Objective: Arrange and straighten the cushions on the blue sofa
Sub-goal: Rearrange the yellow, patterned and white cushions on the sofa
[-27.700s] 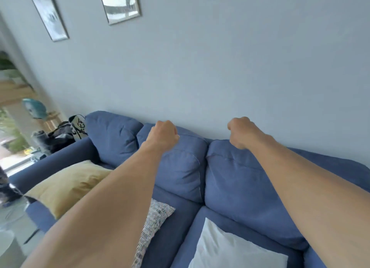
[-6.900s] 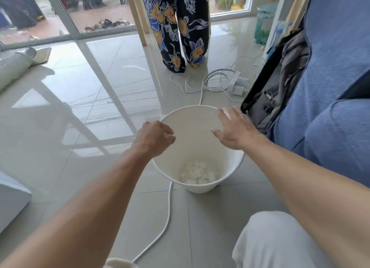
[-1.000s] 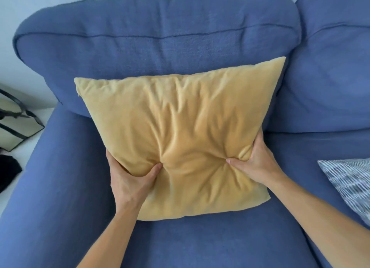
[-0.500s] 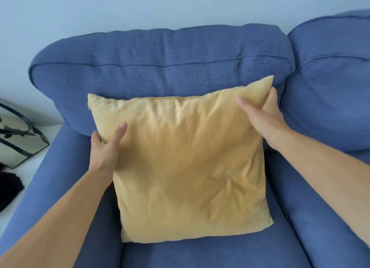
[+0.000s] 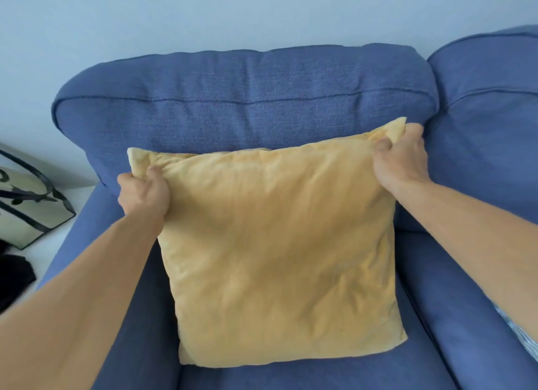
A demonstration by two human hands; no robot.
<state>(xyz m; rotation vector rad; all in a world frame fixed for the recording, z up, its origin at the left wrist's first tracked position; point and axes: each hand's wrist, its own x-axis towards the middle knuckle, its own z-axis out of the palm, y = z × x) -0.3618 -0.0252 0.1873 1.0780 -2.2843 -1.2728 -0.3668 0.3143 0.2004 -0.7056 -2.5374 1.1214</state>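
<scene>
A yellow cushion [image 5: 276, 255] stands on the seat of the blue sofa [image 5: 244, 98] and leans against the left back cushion. My left hand [image 5: 144, 191] grips its upper left corner. My right hand [image 5: 400, 159] pinches its upper right corner, which sits a little higher than the left one. A second blue back cushion [image 5: 489, 121] lies to the right. A sliver of a striped cushion [image 5: 521, 334] peeks out under my right forearm at the right edge.
A cream tote bag with black straps [image 5: 26, 203] stands on the floor left of the sofa arm, with a dark item [image 5: 13, 279] below it. A pale blue wall [image 5: 203, 14] rises behind the sofa.
Both hands have moved from the cushion's lower part up its sides to its top corners and now grip them. The dent in the cushion's middle has smoothed out.
</scene>
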